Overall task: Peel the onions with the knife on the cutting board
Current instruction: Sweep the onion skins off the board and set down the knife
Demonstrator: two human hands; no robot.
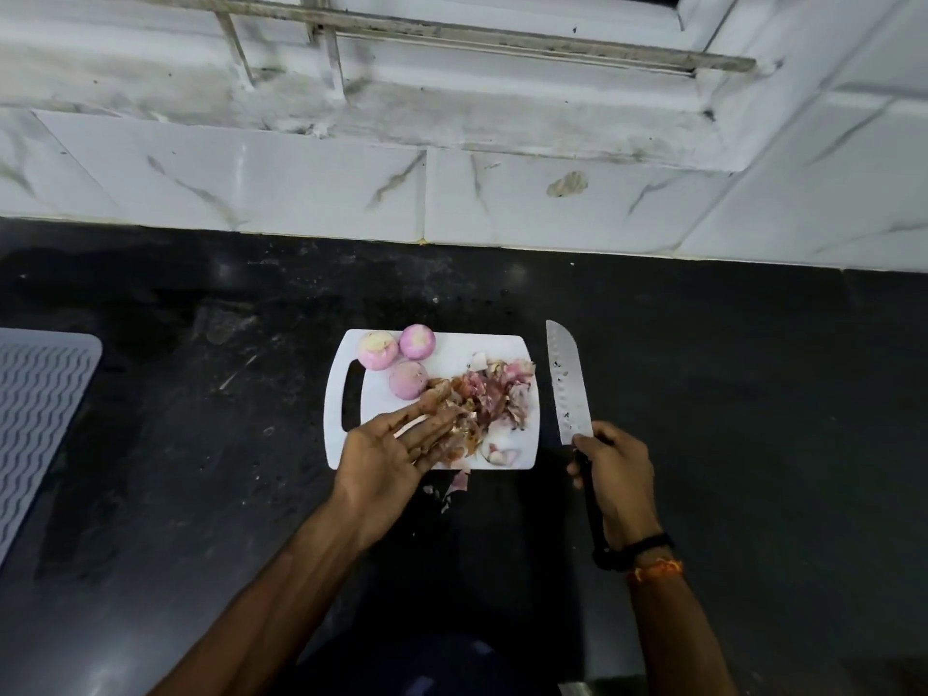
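Nearest the cutting board's (pixel 522 459) front edge, the left hand (pixel 396 444) is laid flat, fingers straight, against the skins (pixel 487 399). Just right of the board, the knife (pixel 567 384) is gripped by the right hand (pixel 612 469). At the board's far left corner, three onions (pixel 409 379) are seen peeled; the peeling is judged finished.

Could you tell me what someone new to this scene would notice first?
Probably the white cutting board on the dark counter, with three peeled onions at its far left corner and a heap of skins beside them. The left hand lies open against the skins, while the right hand holds a knife just right of the board.
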